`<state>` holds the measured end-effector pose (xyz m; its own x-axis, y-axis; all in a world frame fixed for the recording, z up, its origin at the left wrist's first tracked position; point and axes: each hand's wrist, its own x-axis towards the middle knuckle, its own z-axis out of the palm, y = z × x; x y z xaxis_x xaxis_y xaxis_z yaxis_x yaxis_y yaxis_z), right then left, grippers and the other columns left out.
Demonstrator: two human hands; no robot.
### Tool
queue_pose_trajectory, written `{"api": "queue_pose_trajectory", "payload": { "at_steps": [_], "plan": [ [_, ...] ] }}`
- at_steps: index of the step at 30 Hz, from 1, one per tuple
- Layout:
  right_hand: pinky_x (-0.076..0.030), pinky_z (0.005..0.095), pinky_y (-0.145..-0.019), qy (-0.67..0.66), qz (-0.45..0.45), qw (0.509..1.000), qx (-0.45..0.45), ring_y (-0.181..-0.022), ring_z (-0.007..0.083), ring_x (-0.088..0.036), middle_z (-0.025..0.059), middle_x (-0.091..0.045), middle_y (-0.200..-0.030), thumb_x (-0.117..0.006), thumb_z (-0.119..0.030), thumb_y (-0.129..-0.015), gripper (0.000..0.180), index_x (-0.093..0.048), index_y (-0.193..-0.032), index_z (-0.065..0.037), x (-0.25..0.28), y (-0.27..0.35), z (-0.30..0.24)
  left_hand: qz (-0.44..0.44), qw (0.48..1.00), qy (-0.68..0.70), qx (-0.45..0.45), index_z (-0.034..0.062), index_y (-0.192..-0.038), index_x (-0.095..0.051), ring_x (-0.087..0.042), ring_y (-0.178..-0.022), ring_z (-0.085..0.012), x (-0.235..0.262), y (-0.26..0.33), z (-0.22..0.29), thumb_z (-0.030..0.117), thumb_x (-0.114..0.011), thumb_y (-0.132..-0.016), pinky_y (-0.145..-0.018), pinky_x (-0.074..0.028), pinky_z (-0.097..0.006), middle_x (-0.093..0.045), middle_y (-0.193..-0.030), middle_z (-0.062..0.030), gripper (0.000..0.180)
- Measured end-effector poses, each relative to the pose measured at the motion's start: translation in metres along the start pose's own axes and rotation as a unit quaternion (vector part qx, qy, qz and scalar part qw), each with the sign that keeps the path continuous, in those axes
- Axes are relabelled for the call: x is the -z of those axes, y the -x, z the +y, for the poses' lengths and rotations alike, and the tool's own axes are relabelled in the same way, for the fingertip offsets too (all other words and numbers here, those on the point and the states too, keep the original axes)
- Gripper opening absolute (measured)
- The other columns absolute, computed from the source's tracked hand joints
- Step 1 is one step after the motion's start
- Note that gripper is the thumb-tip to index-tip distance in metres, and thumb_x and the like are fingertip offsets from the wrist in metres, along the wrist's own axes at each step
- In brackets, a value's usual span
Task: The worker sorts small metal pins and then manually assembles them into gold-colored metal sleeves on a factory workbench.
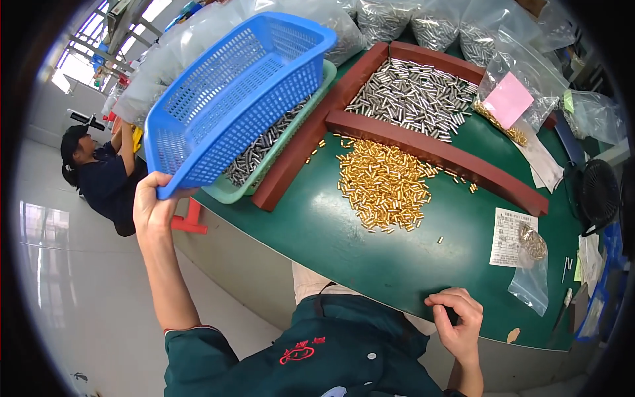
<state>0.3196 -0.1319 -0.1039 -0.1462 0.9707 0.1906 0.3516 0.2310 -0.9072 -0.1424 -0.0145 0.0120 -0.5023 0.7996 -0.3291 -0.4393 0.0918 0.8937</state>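
Note:
An oblong blue plastic basket with slotted walls is held up over the left part of the table, and no pieces show inside it. My left hand grips its near left corner by the rim. Partly hidden below it, a light green basket holds dark metal pins. My right hand rests by the table's near edge, fingers curled in and nothing visible in them. A heap of small gold-coloured metal pins lies ahead of it, with one loose pin apart.
Red-brown bars pen in silver pins on the green table. Clear bags of pins line the back. At right lie a printed slip, a small bag and a black fan. Another person sits at left.

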Motion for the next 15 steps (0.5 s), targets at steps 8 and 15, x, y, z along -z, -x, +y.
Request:
{"api": "queue_pose_trajectory", "payload": {
  "at_steps": [8, 15],
  "plan": [
    [-0.045, 0.0298, -0.064, -0.005, 0.002, 1.000, 0.014, -0.063, 0.0205, -0.060, 0.0064, -0.064, -0.070, -0.061, 0.007, -0.069, 0.015, -0.063, -0.081, -0.002, 0.001, -0.001, 0.005, -0.039, 0.995, 0.089, 0.008, -0.0036, -0.122, -0.039, -0.040, -0.122, -0.0327, 0.002, 0.026, -0.011, 0.003, -0.051, -0.085, -0.104, -0.015, -0.064, -0.050, -0.121, -0.0158, 0.039],
    [-0.044, 0.0293, -0.062, 0.059, 0.002, 0.998, 0.018, -0.060, 0.0206, -0.058, 0.0070, -0.064, -0.069, -0.058, 0.008, -0.068, 0.014, -0.062, -0.079, -0.001, -0.004, -0.008, 0.001, -0.072, 0.990, 0.124, -0.002, 0.0041, -0.119, -0.046, -0.039, -0.123, -0.0232, 0.003, 0.044, -0.024, 0.021, -0.054, -0.090, -0.105, -0.018, -0.057, -0.050, -0.124, -0.0084, 0.034]
  ]
}}
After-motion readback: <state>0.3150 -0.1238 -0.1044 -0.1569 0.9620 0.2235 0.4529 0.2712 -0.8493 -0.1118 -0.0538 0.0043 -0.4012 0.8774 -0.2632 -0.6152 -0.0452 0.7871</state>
